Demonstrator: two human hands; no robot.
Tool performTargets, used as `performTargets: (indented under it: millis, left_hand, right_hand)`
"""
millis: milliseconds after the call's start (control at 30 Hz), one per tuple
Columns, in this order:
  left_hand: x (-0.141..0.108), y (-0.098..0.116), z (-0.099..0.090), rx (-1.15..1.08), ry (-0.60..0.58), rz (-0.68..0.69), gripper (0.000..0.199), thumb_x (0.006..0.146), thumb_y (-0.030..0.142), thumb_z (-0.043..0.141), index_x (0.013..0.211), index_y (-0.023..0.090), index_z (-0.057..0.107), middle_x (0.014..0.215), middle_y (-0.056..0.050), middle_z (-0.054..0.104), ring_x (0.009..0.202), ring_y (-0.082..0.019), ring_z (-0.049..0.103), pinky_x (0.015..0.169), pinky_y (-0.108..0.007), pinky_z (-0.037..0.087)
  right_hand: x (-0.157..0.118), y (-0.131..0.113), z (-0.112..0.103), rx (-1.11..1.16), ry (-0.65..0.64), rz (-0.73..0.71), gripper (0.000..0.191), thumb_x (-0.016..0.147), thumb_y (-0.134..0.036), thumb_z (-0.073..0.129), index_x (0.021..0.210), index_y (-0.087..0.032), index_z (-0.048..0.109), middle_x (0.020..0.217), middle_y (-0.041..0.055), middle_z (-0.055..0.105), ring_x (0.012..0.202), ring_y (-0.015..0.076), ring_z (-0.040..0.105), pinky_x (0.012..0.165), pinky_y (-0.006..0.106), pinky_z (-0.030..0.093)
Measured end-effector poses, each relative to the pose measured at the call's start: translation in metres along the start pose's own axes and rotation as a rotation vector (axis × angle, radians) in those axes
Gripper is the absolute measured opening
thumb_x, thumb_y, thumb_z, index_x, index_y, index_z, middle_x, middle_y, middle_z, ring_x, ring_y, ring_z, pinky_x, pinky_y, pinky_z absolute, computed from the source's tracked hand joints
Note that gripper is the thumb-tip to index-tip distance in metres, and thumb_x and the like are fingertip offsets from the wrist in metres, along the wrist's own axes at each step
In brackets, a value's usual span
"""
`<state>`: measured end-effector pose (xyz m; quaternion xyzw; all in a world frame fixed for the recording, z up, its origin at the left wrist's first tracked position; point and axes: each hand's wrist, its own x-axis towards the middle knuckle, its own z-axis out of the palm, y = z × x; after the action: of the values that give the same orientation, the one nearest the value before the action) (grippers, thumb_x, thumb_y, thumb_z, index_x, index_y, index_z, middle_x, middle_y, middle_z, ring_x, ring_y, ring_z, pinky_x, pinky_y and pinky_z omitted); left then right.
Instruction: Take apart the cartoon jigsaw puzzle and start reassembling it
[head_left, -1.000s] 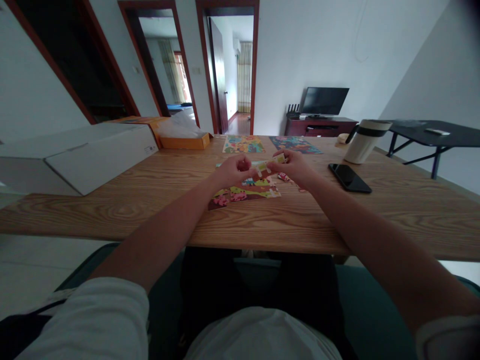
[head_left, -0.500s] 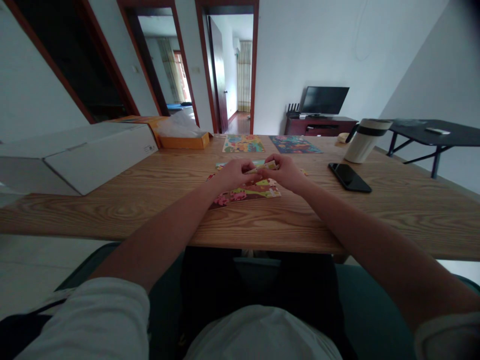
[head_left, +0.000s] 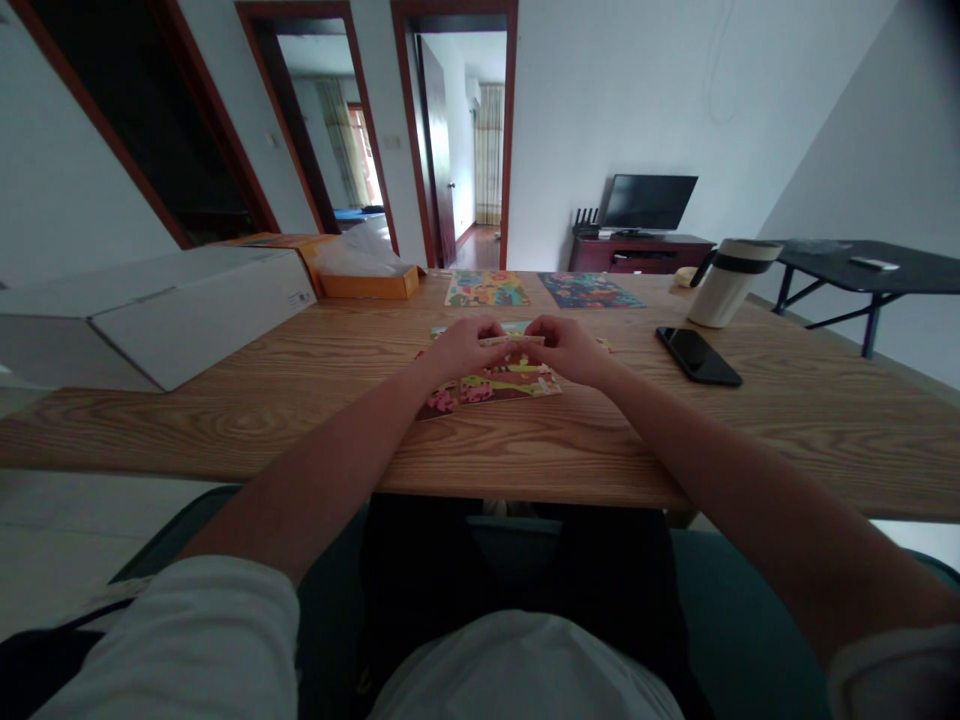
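My left hand and my right hand meet over a colourful jigsaw puzzle on the wooden table. Between their fingertips they hold a thin, pale-edged puzzle piece, seen nearly edge-on and lying about level. Both hands have fingers closed on its ends. The puzzle below shows pink, green and brown patches, with pieces along its left lower part. My hands cover much of its middle, so how the pieces join there is hidden.
Two picture sheets, one yellowish and one blue, lie at the table's far side. A black phone and a cream tumbler are to the right. A white box and an orange tray occupy the left.
The puzzle piece has turned from tilted, right end up, to about level. My fingers have shifted slightly around it; the other things on the table stay in place.
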<state>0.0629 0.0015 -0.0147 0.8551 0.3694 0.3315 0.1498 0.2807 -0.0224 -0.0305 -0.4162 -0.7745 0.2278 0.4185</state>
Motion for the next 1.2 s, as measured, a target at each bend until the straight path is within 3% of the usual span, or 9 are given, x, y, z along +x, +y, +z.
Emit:
performTargets:
  millis: [167, 333, 533, 733, 867, 1000, 1200]
  left_hand:
    - [-0.002, 0.004, 0.002, -0.096, -0.061, -0.019, 0.031, 0.082, 0.048, 0.068, 0.085, 0.017, 0.068, 0.075, -0.002, 0.069, 0.067, -0.016, 0.061, 0.062, -0.027, 0.045]
    - [0.000, -0.003, -0.010, -0.028, 0.021, -0.048, 0.030, 0.084, 0.042, 0.063, 0.096, 0.016, 0.072, 0.080, -0.003, 0.069, 0.070, -0.016, 0.060, 0.063, -0.027, 0.045]
    - [0.004, -0.042, -0.046, 0.253, 0.059, -0.314, 0.026, 0.087, 0.038, 0.058, 0.093, 0.018, 0.073, 0.078, -0.004, 0.071, 0.070, -0.018, 0.062, 0.061, -0.027, 0.042]
    - [0.004, -0.079, -0.060, 0.445, -0.051, -0.606, 0.020, 0.085, 0.032, 0.061, 0.092, 0.018, 0.073, 0.087, -0.008, 0.075, 0.079, -0.022, 0.068, 0.066, -0.028, 0.045]
    - [0.005, -0.091, -0.059, 0.448, -0.136, -0.652, 0.018, 0.082, 0.033, 0.063, 0.089, 0.019, 0.072, 0.080, -0.007, 0.075, 0.078, -0.023, 0.069, 0.063, -0.028, 0.046]
    - [0.004, -0.097, -0.055, 0.444, -0.145, -0.639, 0.019, 0.075, 0.034, 0.069, 0.087, 0.020, 0.071, 0.081, -0.007, 0.075, 0.076, -0.023, 0.070, 0.061, -0.028, 0.047]
    - [0.004, -0.095, -0.048, 0.406, -0.193, -0.577, 0.036, 0.075, 0.039, 0.072, 0.104, 0.019, 0.070, 0.092, -0.009, 0.075, 0.081, -0.025, 0.070, 0.067, -0.030, 0.050]
  right_hand:
    - [0.003, 0.006, -0.003, 0.071, 0.036, 0.081, 0.020, 0.087, -0.037, 0.069, 0.085, -0.018, 0.063, 0.072, 0.0030, 0.068, 0.061, 0.0141, 0.061, 0.055, 0.024, 0.046]
    - [0.008, 0.017, -0.023, -0.005, 0.123, 0.262, 0.012, 0.093, -0.029, 0.062, 0.093, -0.016, 0.063, 0.070, 0.0048, 0.069, 0.054, 0.0132, 0.060, 0.050, 0.022, 0.043]
    - [0.006, 0.044, -0.055, -0.394, 0.133, 0.413, 0.013, 0.089, -0.020, 0.060, 0.094, -0.013, 0.071, 0.071, 0.0066, 0.070, 0.054, 0.0142, 0.059, 0.050, 0.023, 0.041]
    - [0.002, 0.051, -0.062, -0.530, 0.006, 0.568, 0.022, 0.087, -0.018, 0.059, 0.104, -0.014, 0.074, 0.066, 0.0051, 0.071, 0.048, 0.0136, 0.057, 0.049, 0.023, 0.040]
    - [0.003, 0.059, -0.068, -0.614, 0.004, 0.579, 0.025, 0.085, -0.018, 0.058, 0.103, -0.014, 0.075, 0.073, 0.0082, 0.074, 0.053, 0.0166, 0.061, 0.053, 0.026, 0.043]
    - [0.001, 0.068, -0.075, -0.641, -0.014, 0.591, 0.021, 0.084, -0.018, 0.060, 0.097, -0.014, 0.076, 0.075, 0.0097, 0.074, 0.057, 0.0180, 0.062, 0.054, 0.027, 0.044]
    - [0.000, 0.071, -0.076, -0.674, -0.079, 0.603, 0.020, 0.082, -0.024, 0.064, 0.096, -0.014, 0.074, 0.074, 0.0116, 0.072, 0.058, 0.0207, 0.062, 0.057, 0.031, 0.046]
